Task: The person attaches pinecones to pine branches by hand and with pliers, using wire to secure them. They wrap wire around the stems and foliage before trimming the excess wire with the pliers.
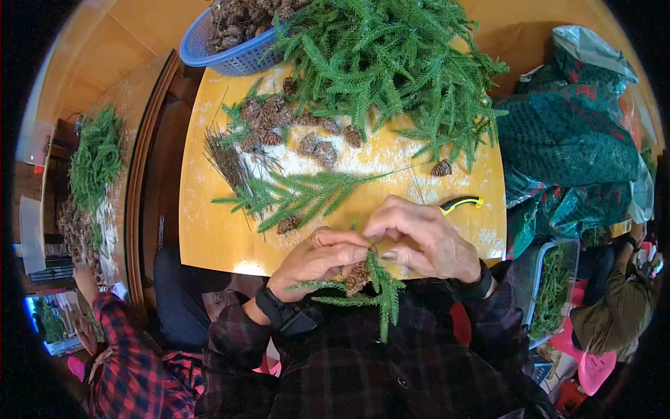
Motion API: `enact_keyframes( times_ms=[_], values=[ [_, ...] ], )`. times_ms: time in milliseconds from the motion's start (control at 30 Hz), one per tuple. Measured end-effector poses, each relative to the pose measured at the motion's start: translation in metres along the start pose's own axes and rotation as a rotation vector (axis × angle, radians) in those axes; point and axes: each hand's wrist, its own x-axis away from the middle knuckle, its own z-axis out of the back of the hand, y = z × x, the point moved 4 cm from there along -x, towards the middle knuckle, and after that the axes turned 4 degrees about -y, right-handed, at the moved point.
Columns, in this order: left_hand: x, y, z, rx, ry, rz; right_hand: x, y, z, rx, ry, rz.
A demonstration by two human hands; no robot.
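At the table's near edge, my left hand (327,256) pinches a green artificial fir sprig (384,288) with a brown pine cone (357,278) against it. My right hand (424,241) meets it from the other side, its fingertips at the top of the sprig's stem, where a thin wire seems to be; the fingers hide most of it. Beyond my hands lies a longer fir branch (309,191), its bare stem pointing right. A single pine cone (288,224) rests just below that branch. Pliers or cutters with a black and yellow handle (460,203) lie partly behind my right hand.
A large heap of fir branches (387,68) and a blue basket (230,57) of cones fill the table's far side. Loose cones (269,115) and a bundle of thin wires (229,162) lie left. Green sacks (570,131) and a clear bin (549,293) stand right. People sit on both sides.
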Motion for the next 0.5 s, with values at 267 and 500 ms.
enact_keyframes(
  times_ms=[267,500],
  values=[
    [-0.002,-0.01,0.0,0.042,-0.079,0.009,0.002,-0.004,-0.004,0.18,0.003,0.087],
    [0.007,0.026,-0.028,-0.94,0.151,-0.795,0.007,0.013,-0.009,-0.206,-0.036,-0.305]
  ],
)
